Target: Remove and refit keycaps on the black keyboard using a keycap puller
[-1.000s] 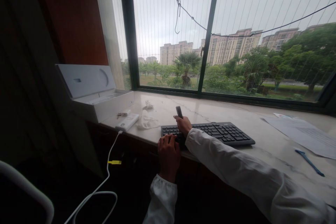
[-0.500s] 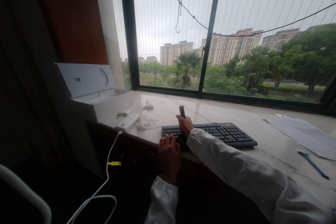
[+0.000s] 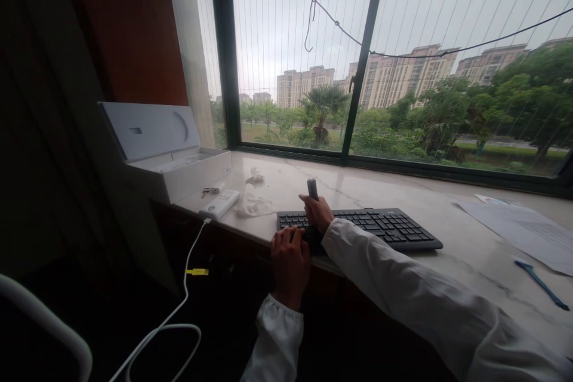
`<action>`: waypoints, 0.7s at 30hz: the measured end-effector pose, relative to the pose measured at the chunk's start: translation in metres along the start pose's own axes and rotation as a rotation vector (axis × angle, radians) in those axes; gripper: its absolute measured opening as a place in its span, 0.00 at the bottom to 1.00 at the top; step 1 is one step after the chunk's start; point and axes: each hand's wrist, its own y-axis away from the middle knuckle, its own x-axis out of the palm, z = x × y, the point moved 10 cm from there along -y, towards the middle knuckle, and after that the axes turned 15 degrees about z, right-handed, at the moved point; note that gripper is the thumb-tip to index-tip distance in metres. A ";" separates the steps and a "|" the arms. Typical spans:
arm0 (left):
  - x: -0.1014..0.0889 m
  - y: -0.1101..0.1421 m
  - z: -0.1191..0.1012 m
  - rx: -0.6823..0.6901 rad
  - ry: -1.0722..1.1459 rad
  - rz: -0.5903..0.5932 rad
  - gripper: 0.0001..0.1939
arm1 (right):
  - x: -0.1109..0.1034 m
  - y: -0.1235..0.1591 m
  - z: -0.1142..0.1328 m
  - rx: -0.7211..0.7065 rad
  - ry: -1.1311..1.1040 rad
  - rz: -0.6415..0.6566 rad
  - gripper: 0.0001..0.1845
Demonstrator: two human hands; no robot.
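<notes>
Gripping a small dark cylinder (image 3: 312,187) upright over keyboard (image 3: 360,227).
Cylinder is pinched in right hand (image 3: 317,213), poking up above the fingers, over the keyboard's left end. Left hand (image 3: 290,262) is laid flat, fingers together, on the near-left keys.

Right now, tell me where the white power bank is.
In the head view the white power bank lies on the marble sill's left part, between the open white box and the crumpled tissue, left of the black keyboard.

On the pale marble tabletop (image 3: 358,188), the black keyboard (image 3: 380,227) lies central; white open box (image 3: 179,170) at nine o'clock, paper sheets (image 3: 523,227) at three.
</notes>
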 end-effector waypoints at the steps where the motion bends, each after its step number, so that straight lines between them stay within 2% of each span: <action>1: 0.000 0.000 0.000 0.000 -0.002 0.001 0.15 | -0.001 0.000 -0.001 0.012 -0.012 -0.007 0.23; 7: 0.000 0.000 0.000 0.003 -0.013 0.002 0.15 | -0.013 0.000 -0.006 0.074 -0.051 -0.119 0.20; 13: 0.001 0.000 0.000 0.001 -0.010 -0.002 0.15 | -0.022 0.007 -0.003 0.025 -0.082 -0.223 0.20; 16: 0.001 0.000 -0.001 0.009 -0.007 -0.005 0.15 | -0.020 0.007 -0.002 -0.002 -0.082 -0.211 0.21; 21: 0.001 0.001 -0.001 0.024 -0.009 -0.006 0.15 | -0.011 0.004 -0.001 -0.016 -0.080 -0.108 0.23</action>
